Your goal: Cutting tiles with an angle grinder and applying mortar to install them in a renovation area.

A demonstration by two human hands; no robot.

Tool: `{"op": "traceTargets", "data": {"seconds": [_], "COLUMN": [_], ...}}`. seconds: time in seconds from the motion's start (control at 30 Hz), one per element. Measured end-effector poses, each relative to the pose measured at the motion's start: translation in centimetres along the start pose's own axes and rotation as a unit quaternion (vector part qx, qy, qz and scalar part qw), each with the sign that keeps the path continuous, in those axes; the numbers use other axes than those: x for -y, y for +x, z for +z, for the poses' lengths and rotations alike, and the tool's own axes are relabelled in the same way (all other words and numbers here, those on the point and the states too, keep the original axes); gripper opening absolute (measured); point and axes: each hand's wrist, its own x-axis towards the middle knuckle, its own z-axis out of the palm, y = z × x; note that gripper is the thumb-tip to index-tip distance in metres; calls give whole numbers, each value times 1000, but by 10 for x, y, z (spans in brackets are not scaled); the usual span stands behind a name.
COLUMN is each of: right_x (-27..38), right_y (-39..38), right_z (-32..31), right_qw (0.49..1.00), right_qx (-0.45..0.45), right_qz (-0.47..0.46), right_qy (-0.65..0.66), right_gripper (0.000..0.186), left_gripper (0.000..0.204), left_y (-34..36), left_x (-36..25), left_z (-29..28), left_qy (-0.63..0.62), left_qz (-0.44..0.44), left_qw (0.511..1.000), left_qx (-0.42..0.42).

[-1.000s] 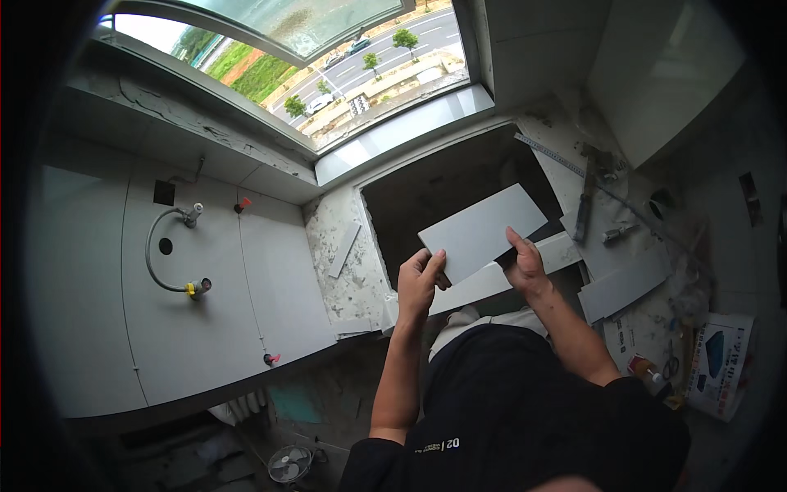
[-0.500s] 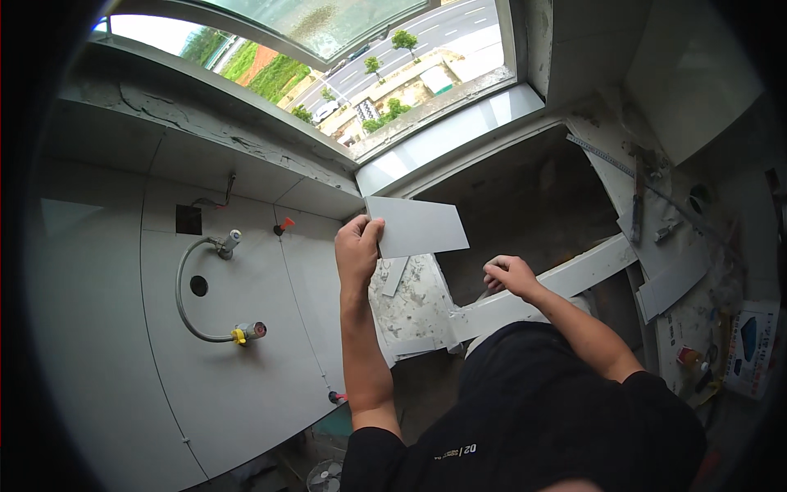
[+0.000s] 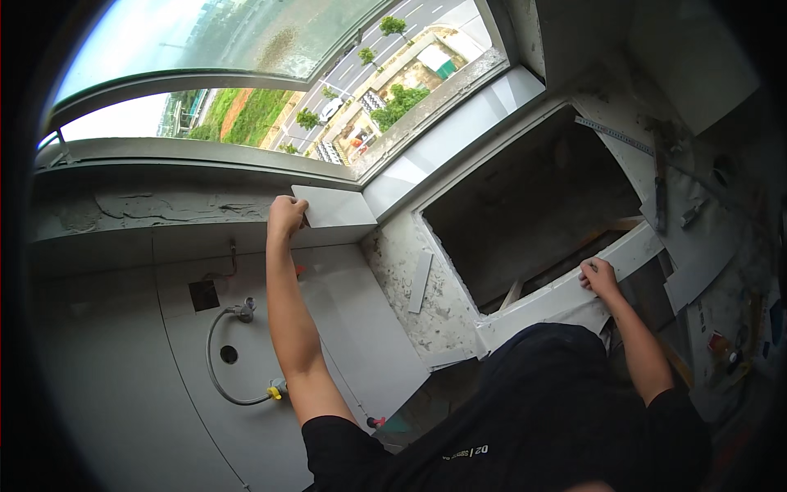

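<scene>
My left hand [image 3: 287, 215] is stretched far forward and pinches the left end of a white tile piece [image 3: 334, 207]. The tile lies along the window ledge in the corner, its right end by the white sill piece [image 3: 459, 141] under the side window. My right hand [image 3: 600, 277] is curled, its fingertips down at the white front strip [image 3: 557, 297] of the counter opening. Whether those fingers hold anything is hidden. Between the hands, a narrow tile offcut [image 3: 420, 283] lies on the mortar-stained counter [image 3: 393, 254].
A large rectangular opening [image 3: 525, 205] takes up the counter. Rough mortar [image 3: 156, 205] covers the ledge left of the tile. On the tiled wall hang a flexible metal hose [image 3: 215, 369] and a valve. A ruler [image 3: 615, 135], a hammer-like tool [image 3: 660, 193] and offcuts lie at right.
My left hand has carried the tile piece forward and left from above the counter onto the window ledge. My right hand has moved right and down to the front strip. The view has shifted.
</scene>
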Motion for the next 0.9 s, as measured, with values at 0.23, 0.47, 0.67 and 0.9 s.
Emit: {"op": "traceTargets", "data": {"seconds": [0.23, 0.47, 0.67, 0.9], "right_x": [0, 3, 5, 7], "right_y": [-2, 5, 5, 5], "right_z": [-5, -12, -12, -18], "right_qw": [1000, 1000, 999, 999], "right_qx": [-23, -23, -26, -34], "right_qz": [6, 18, 28, 35], "right_qy": [-11, 7, 16, 14], "right_gripper": [25, 31, 32, 34], "left_gripper": [33, 37, 34, 32], "left_y": [28, 44, 55, 63], "left_x": [-16, -36, -32, -35], "left_z": [6, 10, 22, 23], "left_qy": [83, 186, 204, 204], "left_qz": [-6, -67, -73, -105], "left_qw": [996, 980, 976, 973], "left_qx": [-1, 23, 27, 30]}}
